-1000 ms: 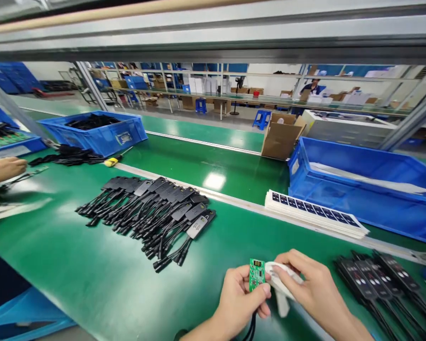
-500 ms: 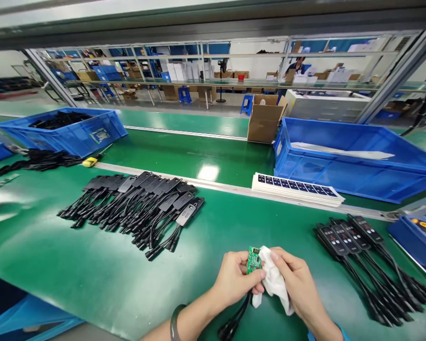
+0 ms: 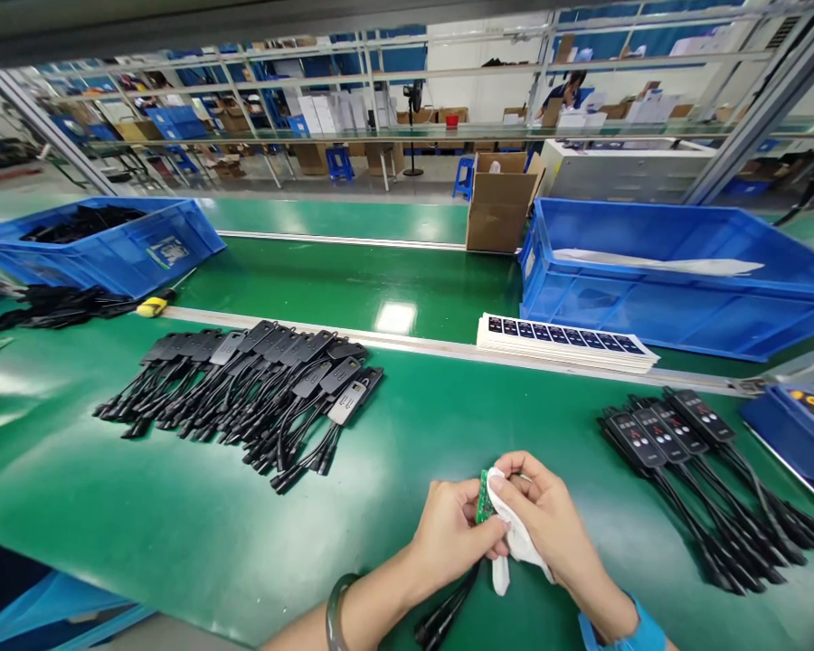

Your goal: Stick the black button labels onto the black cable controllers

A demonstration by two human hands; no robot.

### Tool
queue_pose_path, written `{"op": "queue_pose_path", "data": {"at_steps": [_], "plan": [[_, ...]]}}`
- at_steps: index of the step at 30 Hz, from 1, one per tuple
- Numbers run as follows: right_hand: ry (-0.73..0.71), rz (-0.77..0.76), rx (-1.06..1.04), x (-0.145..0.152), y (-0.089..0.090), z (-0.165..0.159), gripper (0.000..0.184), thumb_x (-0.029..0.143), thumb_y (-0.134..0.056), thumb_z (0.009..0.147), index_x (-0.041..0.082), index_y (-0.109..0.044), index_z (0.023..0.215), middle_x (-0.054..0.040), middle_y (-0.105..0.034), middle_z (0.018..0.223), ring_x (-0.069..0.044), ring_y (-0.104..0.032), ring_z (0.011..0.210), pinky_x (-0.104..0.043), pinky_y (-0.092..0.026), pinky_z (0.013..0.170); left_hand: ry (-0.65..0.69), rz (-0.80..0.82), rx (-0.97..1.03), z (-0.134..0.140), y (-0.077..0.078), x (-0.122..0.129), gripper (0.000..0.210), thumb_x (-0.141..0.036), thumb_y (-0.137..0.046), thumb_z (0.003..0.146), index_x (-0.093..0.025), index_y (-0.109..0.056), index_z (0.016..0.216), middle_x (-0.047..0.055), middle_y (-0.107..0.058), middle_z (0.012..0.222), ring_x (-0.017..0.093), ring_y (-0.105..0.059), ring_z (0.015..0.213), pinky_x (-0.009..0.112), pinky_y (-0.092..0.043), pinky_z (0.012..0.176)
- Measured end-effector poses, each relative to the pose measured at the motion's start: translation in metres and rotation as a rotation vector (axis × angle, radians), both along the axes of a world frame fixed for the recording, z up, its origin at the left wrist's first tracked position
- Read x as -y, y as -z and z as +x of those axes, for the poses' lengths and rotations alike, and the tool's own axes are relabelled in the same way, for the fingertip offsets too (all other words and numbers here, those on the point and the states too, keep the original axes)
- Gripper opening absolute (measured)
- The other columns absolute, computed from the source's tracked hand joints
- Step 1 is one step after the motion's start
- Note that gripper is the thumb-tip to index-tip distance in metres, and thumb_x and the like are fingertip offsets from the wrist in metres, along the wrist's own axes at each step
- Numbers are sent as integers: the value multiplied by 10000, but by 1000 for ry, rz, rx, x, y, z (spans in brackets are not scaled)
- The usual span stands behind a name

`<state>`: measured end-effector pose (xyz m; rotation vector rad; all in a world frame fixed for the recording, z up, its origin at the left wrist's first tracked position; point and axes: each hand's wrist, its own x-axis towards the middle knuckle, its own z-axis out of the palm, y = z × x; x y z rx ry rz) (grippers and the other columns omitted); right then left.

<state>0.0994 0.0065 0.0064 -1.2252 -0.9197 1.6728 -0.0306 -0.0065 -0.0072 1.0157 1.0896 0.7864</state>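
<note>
My left hand (image 3: 456, 532) is closed on a small green circuit board (image 3: 484, 499), whose black cables (image 3: 448, 608) hang down toward me. In my right hand (image 3: 541, 515) a white cloth (image 3: 521, 542) is pinched, and it covers part of the board's face. Both hands meet over the front of the green table (image 3: 196, 533). To the left lies a pile of black cased units with cables (image 3: 264, 380). Several black controllers with buttons and cables (image 3: 665, 443) lie to the right.
A stack of label sheets (image 3: 563, 348) lies by the metal strip. Behind stand a blue bin (image 3: 685, 312), a cardboard box (image 3: 495, 212) and a left blue bin (image 3: 176, 240) with black parts. A yellow-handled tool (image 3: 152, 307) is at left. A person (image 3: 570, 89) sits far back.
The cloth has moved over the board's upper face, hiding the display seen before. My right hand has shifted left and up against the board. The whole view has tilted slightly down.
</note>
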Motion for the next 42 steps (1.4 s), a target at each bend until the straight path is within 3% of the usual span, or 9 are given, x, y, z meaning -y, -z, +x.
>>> {"op": "queue_pose_path", "data": {"at_steps": [6,19,26,30,35,39,42], "plan": [[-70,-41,-24,-1,-6,2,372,497,-764,670,172,-611,768,22,-607,514,-113,-526,343,-208,-398,339,9,-42,53,0,1,1,156,-245,-681,673,-120,-616,740,18,-651,566,154,-625,504,243,-520,489],[50,-81,3,-2,1,5,414,481,-819,580,134,-691,768,-7,-619,460,-118,-512,337,-210,-384,334,17,-147,174,0,-10,-3,342,-380,-797,591,-112,-624,714,15,-636,535,124,-593,445,222,-492,461],[20,-79,-27,1,7,15,431,482,-749,689,147,-730,961,-2,-613,492,-147,-538,377,-240,-398,352,56,-188,281,-4,-14,-7,401,-419,-809,590,-90,-645,750,35,-650,535,104,-574,425,219,-489,478],[55,-61,31,1,3,17,418,476,-754,686,160,-754,959,0,-619,567,-108,-507,400,-214,-371,346,60,-191,273,-4,-14,-7,388,-417,-807,599,-93,-648,740,32,-648,530,105,-570,417,220,-483,469],[8,-102,-120,2,-3,8,425,460,-774,659,196,-730,989,32,-577,578,-157,-573,365,-282,-465,339,34,-173,211,-1,-12,-5,374,-429,-789,614,-104,-636,720,29,-647,527,107,-571,420,225,-490,475],[67,-95,-133,4,-3,1,369,421,-806,623,197,-725,904,41,-570,656,-127,-552,326,-278,-476,308,1,-122,131,2,-7,-3,339,-417,-767,632,-122,-624,721,10,-645,524,114,-569,424,223,-477,460],[66,-104,-121,4,-2,-3,362,413,-796,629,190,-719,903,51,-552,592,-137,-540,300,-283,-468,289,0,-86,100,3,-3,-1,288,-381,-740,664,-127,-620,729,1,-640,521,113,-568,428,218,-472,453]]}}
